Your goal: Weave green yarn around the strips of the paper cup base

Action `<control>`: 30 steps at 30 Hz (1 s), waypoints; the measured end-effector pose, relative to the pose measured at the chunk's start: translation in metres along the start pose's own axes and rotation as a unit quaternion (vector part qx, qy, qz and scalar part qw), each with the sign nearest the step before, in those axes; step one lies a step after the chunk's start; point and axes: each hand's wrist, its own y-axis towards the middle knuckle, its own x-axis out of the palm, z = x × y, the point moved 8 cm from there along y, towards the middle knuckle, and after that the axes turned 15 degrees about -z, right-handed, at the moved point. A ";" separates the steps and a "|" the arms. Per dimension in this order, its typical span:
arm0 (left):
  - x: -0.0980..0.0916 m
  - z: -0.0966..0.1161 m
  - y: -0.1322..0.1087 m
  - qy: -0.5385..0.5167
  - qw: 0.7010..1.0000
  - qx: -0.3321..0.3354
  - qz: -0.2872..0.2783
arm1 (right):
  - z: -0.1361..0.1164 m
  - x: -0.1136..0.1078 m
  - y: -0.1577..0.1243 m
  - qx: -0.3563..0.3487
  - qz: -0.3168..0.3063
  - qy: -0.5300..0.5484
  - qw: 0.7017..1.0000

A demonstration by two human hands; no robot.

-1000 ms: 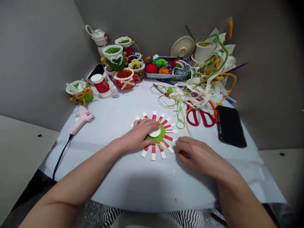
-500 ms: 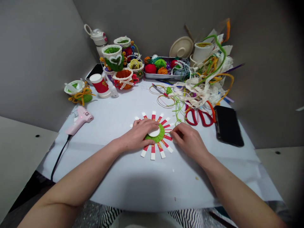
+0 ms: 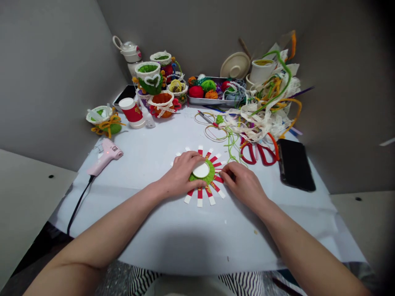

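Observation:
A cut paper cup [image 3: 200, 169] lies flat, its red-and-white strips spread like rays around a white round base. Green yarn [image 3: 211, 174] is wound in a ring about that base. My left hand [image 3: 185, 172] rests over the left side of the ring, fingers curved round its upper edge and thumb at the lower edge. At the right side, my right hand [image 3: 239, 179] has its thumb and index finger pinched together by the strip tips. What sits in that pinch is too small to make out.
Red-handled scissors [image 3: 258, 154] and a black phone [image 3: 296, 164] lie on the right. A pink glue gun [image 3: 106, 156] is at left. Behind stand yarn-covered cups [image 3: 162, 102], a tray of yarn balls [image 3: 212, 100] and a heap of lace [image 3: 262, 111].
The fingers of my left hand have shifted slightly on the ring, showing more of the white base. The whole view has moved a little. My right hand keeps its pinch.

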 end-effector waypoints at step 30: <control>0.004 0.000 -0.005 -0.005 0.993 0.065 -0.096 | -0.031 -0.009 -0.019 -0.174 -0.133 0.059 0.974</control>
